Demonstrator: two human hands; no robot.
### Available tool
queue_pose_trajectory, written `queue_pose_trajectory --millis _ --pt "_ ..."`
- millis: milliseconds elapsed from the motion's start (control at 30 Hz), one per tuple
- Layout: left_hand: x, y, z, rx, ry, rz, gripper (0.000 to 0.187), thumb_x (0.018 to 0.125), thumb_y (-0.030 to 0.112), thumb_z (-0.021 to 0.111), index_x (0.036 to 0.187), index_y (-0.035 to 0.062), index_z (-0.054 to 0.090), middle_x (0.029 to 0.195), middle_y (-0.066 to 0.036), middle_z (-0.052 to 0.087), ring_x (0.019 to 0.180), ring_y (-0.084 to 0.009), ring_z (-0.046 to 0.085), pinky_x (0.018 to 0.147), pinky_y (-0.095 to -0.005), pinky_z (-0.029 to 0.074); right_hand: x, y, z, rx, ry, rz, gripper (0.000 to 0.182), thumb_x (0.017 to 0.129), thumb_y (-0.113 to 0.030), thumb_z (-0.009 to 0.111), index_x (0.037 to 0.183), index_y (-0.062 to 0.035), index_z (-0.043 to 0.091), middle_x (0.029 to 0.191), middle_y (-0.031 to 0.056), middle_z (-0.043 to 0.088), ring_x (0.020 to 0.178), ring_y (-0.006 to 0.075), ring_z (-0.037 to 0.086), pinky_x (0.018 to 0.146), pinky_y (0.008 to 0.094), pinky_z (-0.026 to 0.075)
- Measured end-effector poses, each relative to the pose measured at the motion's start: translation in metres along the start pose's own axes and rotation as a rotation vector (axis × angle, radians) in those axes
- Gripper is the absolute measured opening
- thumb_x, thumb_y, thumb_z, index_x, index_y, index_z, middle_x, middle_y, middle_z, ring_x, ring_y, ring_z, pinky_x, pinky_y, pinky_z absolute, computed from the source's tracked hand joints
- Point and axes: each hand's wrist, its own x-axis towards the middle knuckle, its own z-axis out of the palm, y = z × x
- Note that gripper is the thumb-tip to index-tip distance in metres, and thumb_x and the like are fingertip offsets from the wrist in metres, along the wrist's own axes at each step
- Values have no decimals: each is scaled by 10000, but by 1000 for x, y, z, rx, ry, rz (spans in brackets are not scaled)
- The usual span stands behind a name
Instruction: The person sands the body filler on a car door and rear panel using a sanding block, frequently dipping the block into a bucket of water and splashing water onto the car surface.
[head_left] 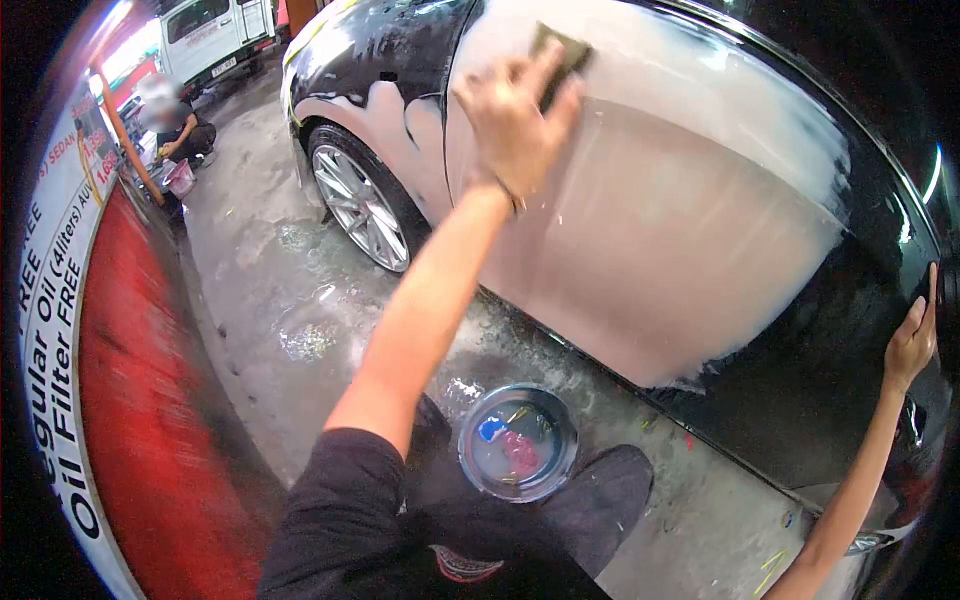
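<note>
OK so, starting way over on the left: there's a white sign with black and red lettering (58,290) running along a glossy red panel (165,380). Just past those, another person in dark clothes (180,128) is crouched near an orange post (128,125), with a small pinkish bucket (180,180) right by them. A boxy white vehicle (210,38) is parked at the back, and the grey concrete floor (270,260) looks pretty wet.

Then you get the glossy black car, with its silver multi-spoke wheel (360,205) and a door covered mostly in a pale pinkish-beige coating (660,240). The left hand (520,125) is up on the top front part of that door, pressing a dark olive rectangular pad (562,65) to it. Fingers are spread, one stretched out over the pad and another digit bent along its side; motion blur hides the exact grip.

Down below, a round see-through tub (518,442) of cloudy water sits between the person's legs, with a blue piece (492,429) and a pink piece (520,453) in it.

Far right, the right hand (910,345) is up against the car's bare black bodywork (870,290), one finger pointing straight up and the thumb held apart. Can't tell how the other fingers sit.
</note>
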Motion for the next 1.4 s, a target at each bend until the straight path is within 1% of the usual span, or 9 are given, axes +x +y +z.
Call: queue_pose_trajectory --millis 133,300,467,600,867,1067,1133,1267,1400 --pt "93 -51 19 45 -4 -277 403 989 412 738 1290 152 806 1077 -195 725 1084 -391 680 991 -539 470 -29 41 22 -24 -35 47 491 1207 -347 412 1567 -81 614 1545 197 657 1405 362 651 1172 430 512" --pt "17 -5 29 21 190 -34 400 950 451 754 1236 180 820 1040 -128 694 1090 -327 630 1036 -555 376 -75 97 55 -121 -117 215 503 1189 -367 462 1479 -3 652 1448 252 700 1306 417 697 1095 452 555" --pt "-15 16 1 -86 45 -91 399 946 429 759 1250 176 813 1036 -112 690 1116 -304 622 1068 -567 353 -81 129 56 -322 -144 -34 492 1176 -359 468 1419 8 687 1403 249 729 1272 423 707 1075 468 562" --pt "50 -76 13 112 97 -278 441 971 396 762 1296 101 800 1094 -200 731 1078 -396 677 973 -539 476 -84 123 59 -244 -155 67 532 1177 -411 444 1430 -16 696 1413 233 728 1293 411 701 1092 462 555" --pt "-33 17 -8 -46 27 -152 394 944 389 762 1261 157 794 1049 -115 673 1154 -290 605 1069 -561 342 -83 131 65 -204 -243 288 614 1180 -513 394 1450 -63 713 1432 202 725 1334 388 687 1125 448 539" --pt "28 -56 0 221 49 -357 397 978 376 755 1264 102 774 1065 -160 708 1074 -378 680 974 -532 478 -79 86 60 -144 -166 359 587 1195 -464 388 1493 -47 675 1494 208 690 1405 346 649 1186 406 490" --pt "34 -1 -9 -5 -27 -508 407 986 389 748 1281 111 764 1093 -157 708 1070 -362 677 984 -534 466 -56 81 45 -158 -121 32 524 1212 -360 369 1560 -58 618 1588 167 631 1495 303 577 1255 396 425" --pt "-13 196 39 -9 -57 238 325 941 221 647 1251 136 696 1106 -136 662 1086 -373 650 1017 -675 379 -12 7 10 -13 -49 10 488 1202 -274 374 1623 -100 549 1676 116 539 1566 293 487 1313 417 350" --pt "5 244 46 -398 -2 334 292 964 168 622 1234 76 684 1036 -133 694 1040 -338 694 1042 -698 416 12 -1 -8 -89 28 -118 476 1187 -217 401 1629 -132 555 1679 80 547 1587 255 461 1326 420 329"
